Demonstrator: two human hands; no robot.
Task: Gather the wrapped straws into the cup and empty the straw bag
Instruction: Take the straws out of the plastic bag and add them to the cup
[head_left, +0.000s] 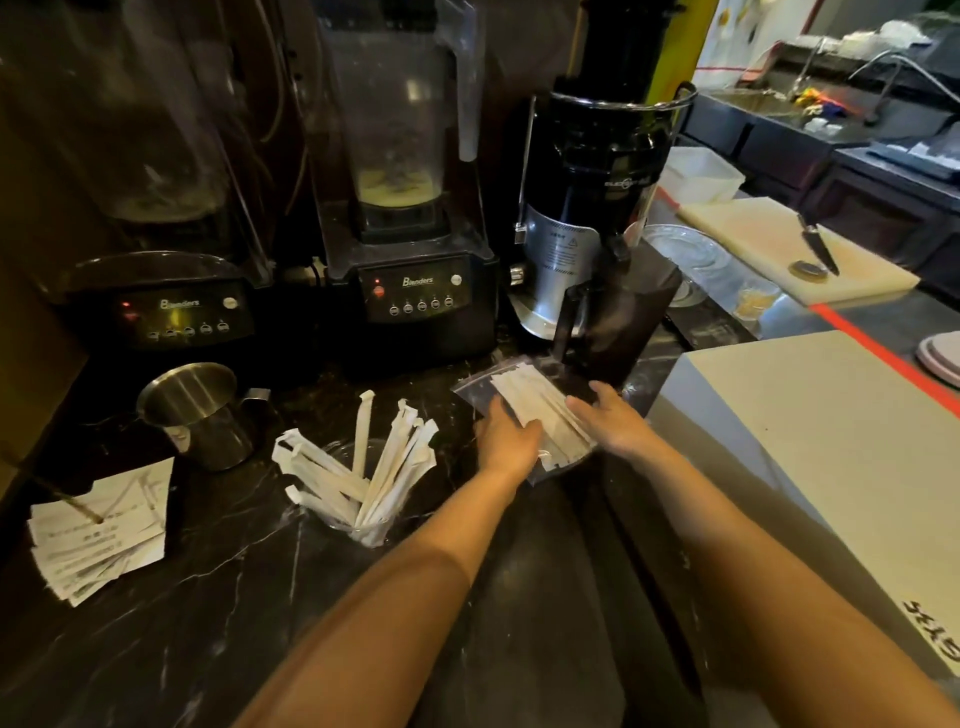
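Nearest the front edge of the dark marbled counter (171, 623), only the two forearms cross bare stone. A little further in, left of the arms, stands the clear cup (363, 519), already holding a loose fan of paper-wrapped straws (363, 467) that lean outward in all directions; a stack of paper slips (98, 540) lies near the left edge. Beyond the cup, toward the counter's middle, the clear straw bag (498, 389) lies flat with a bundle of wrapped straws still inside. Left hand (506, 441) rests palm-down on the bag's near end; right hand (615, 421) lies on its right side, fingers extended. Neither hand looks clenched; whether either has pinched the film, cannot tell. Handling estimate: bag is thin, limp, slippery film, very light; straws are light, stiff along their length, and their paper sleeves crush or tear easily. Best hold is probably one hand pinching the closed end, the other drawing the bundle by its middle through the mouth. Risk: straws scattering, or the light cup tipping. Behind the bag: a steel pitcher (197, 415) to the left, then two blenders (415, 260) and a juicer (587, 208) along the back edge.
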